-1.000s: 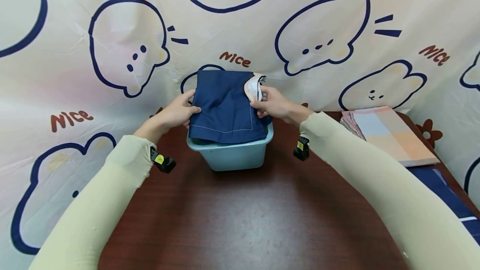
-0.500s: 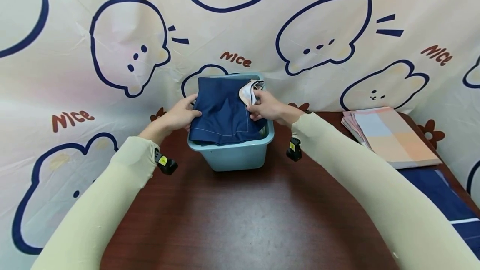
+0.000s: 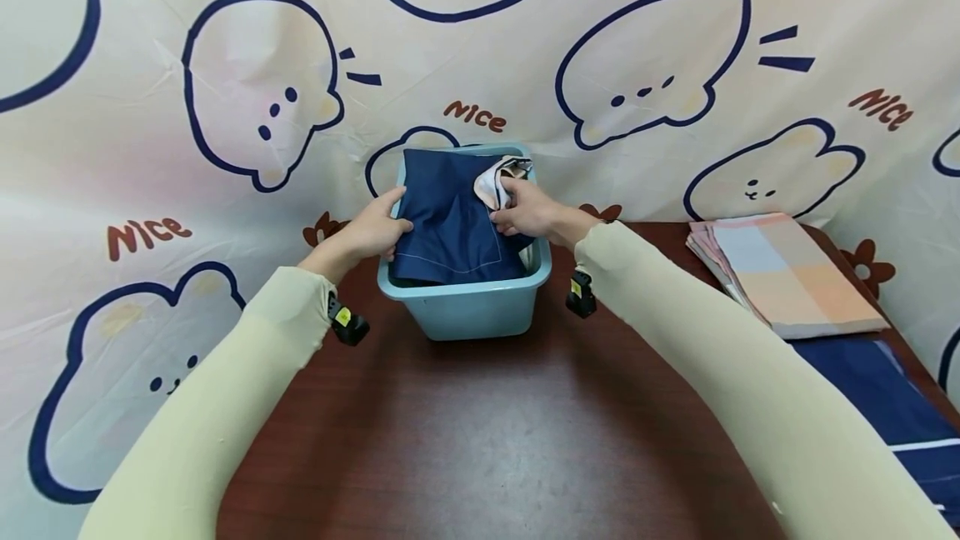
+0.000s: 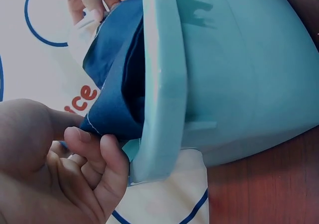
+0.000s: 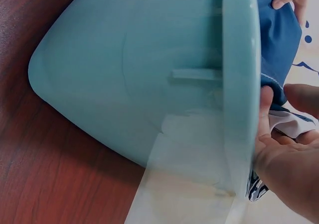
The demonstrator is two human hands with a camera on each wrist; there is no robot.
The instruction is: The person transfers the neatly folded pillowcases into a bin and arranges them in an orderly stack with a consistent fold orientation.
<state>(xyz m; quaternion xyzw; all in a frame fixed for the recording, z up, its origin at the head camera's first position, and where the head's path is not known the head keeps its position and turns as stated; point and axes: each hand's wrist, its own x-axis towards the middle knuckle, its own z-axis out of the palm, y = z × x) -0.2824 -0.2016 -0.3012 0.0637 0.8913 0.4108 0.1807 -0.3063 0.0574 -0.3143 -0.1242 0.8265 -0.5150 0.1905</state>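
A folded navy cloth (image 3: 446, 223) with a line of pale stitching lies in the mouth of a light blue plastic basin (image 3: 471, 311). At its left edge my left hand (image 3: 375, 228) pinches the fabric between thumb and fingers, right by the rim; the left wrist view shows the folded layers of navy cloth (image 4: 115, 97) there. On the other side my right hand (image 3: 531, 208) grips the cloth's right edge, beside a turned-over white and peach part (image 3: 489, 184). In the right wrist view, the basin wall (image 5: 124, 79) hides some of the right fingers.
A folded checked cloth (image 3: 795, 273) in peach, white and pink lies at the right of the dark wood table (image 3: 480, 440). Nearer me is another navy cloth (image 3: 855, 390) with white stripes. A printed curtain (image 3: 465, 65) hangs close behind the basin.
The navy cloth has sunk lower into the basin, so the back rim now shows. Both hands have moved slightly inward, the right one also a little down, keeping their hold.
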